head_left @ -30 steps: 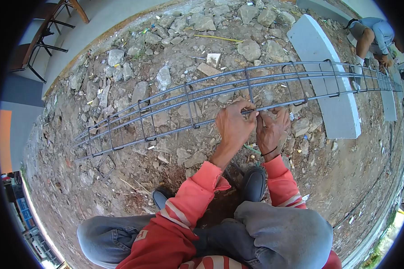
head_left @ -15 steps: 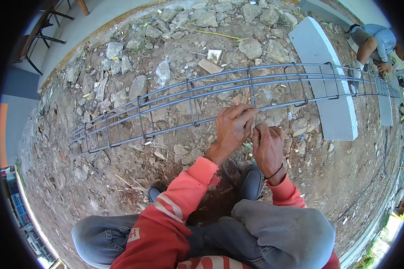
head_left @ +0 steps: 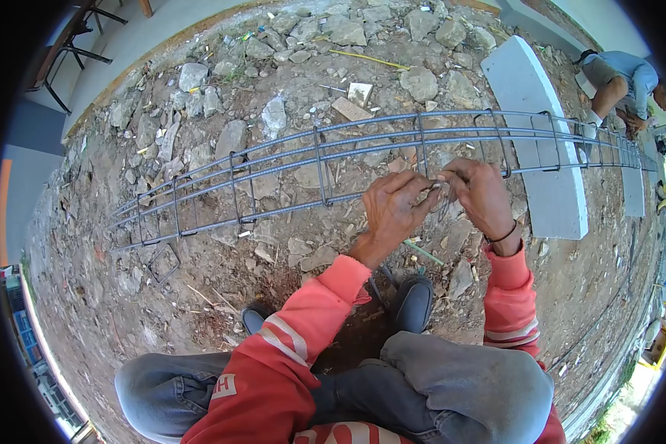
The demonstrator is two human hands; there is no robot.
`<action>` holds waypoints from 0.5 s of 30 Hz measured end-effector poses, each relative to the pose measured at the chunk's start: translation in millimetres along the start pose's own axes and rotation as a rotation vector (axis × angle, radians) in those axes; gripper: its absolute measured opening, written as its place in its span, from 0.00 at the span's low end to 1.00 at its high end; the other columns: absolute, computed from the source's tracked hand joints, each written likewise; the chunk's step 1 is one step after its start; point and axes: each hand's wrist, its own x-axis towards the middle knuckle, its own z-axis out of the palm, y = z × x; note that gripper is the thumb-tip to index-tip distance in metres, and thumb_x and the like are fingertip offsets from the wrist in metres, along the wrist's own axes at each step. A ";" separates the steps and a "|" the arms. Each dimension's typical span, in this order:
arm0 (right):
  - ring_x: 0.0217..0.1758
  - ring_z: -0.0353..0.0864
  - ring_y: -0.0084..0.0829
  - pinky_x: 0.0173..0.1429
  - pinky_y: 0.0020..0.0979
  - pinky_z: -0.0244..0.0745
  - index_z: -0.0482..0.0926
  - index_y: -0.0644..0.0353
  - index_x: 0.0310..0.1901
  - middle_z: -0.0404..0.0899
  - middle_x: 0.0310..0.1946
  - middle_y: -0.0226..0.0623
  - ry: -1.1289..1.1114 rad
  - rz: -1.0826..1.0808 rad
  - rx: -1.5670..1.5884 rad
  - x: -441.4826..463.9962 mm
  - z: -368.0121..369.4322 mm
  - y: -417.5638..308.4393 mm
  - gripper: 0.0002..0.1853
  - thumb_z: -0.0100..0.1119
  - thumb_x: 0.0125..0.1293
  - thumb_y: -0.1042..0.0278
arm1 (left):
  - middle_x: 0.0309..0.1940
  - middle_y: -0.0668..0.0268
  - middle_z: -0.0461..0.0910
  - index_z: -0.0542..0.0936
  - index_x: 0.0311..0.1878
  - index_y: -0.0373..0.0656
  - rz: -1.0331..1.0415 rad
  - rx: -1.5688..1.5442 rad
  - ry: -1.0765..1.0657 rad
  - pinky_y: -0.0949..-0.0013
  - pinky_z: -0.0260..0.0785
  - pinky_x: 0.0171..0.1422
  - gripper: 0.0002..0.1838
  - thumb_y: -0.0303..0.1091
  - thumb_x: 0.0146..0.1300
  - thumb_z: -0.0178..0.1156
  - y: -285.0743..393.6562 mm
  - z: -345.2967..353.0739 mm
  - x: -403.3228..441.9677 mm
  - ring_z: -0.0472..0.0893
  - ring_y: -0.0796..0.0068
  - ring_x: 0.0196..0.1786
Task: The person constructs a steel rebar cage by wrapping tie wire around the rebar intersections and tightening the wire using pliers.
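A long reinforcing-bar cage, made of ribbed steel bars with square stirrups, stretches across the view. At its near lower bar, beside a stirrup, my left hand is closed in a pinch on thin tie wire. My right hand is just to the right, its fingertips also pinching the wire, a thin loop of which hangs between the two hands. The fingers hide the exact point where wire and bar meet.
Under the cage's right part stands a pale grey slab. A co-worker crouches at the far right end. Broken stones and rubble cover the ground. A loose square stirrup lies at left, a green stick near my shoe.
My right hand has moved up and right and turned, its fingertips now meeting the left ones at the wire. My left hand has shifted slightly right. The green stick has come into view.
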 end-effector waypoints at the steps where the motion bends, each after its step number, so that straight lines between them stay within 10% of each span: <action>1: 0.22 0.80 0.33 0.30 0.35 0.73 0.85 0.63 0.37 0.78 0.18 0.41 0.060 0.184 0.195 -5.7 5.3 8.5 0.09 0.64 0.67 0.65 | 0.34 0.69 0.85 0.86 0.36 0.46 0.023 -0.008 0.017 0.64 0.75 0.34 0.12 0.36 0.48 0.75 -0.5 -0.3 0.5 0.84 0.64 0.31; 7: 0.22 0.77 0.20 0.26 0.26 0.69 0.85 0.66 0.39 0.77 0.19 0.29 0.242 0.668 0.691 -55.7 69.6 34.2 0.15 0.64 0.70 0.60 | 0.38 0.62 0.87 0.84 0.41 0.47 -0.007 0.020 -0.002 0.64 0.76 0.35 0.15 0.36 0.50 0.76 -1.2 -1.1 -2.5 0.86 0.62 0.34; 9: 0.26 0.79 0.21 0.29 0.26 0.71 0.83 0.65 0.42 0.81 0.25 0.30 0.102 0.834 1.658 -75.3 103.9 41.9 0.15 0.63 0.71 0.59 | 0.39 0.60 0.87 0.83 0.43 0.48 -0.026 0.015 -0.030 0.65 0.77 0.36 0.16 0.37 0.51 0.76 -1.2 -1.2 -2.9 0.86 0.61 0.35; 13: 0.27 0.78 0.21 0.33 0.27 0.73 0.81 0.66 0.44 0.81 0.28 0.29 -0.026 0.871 1.778 -80.6 113.7 26.6 0.13 0.61 0.72 0.61 | 0.40 0.59 0.87 0.82 0.46 0.45 -0.250 -0.037 -0.273 0.59 0.77 0.44 0.20 0.47 0.56 0.71 15.6 -24.8 25.5 0.86 0.57 0.41; 15: 0.28 0.78 0.26 0.35 0.30 0.74 0.81 0.65 0.43 0.79 0.27 0.30 0.264 0.747 0.830 -79.8 100.1 22.4 0.09 0.59 0.71 0.67 | 0.39 0.57 0.86 0.82 0.49 0.45 -0.328 -0.025 -0.440 0.54 0.76 0.47 0.24 0.55 0.61 0.66 6.9 -31.7 43.5 0.85 0.53 0.44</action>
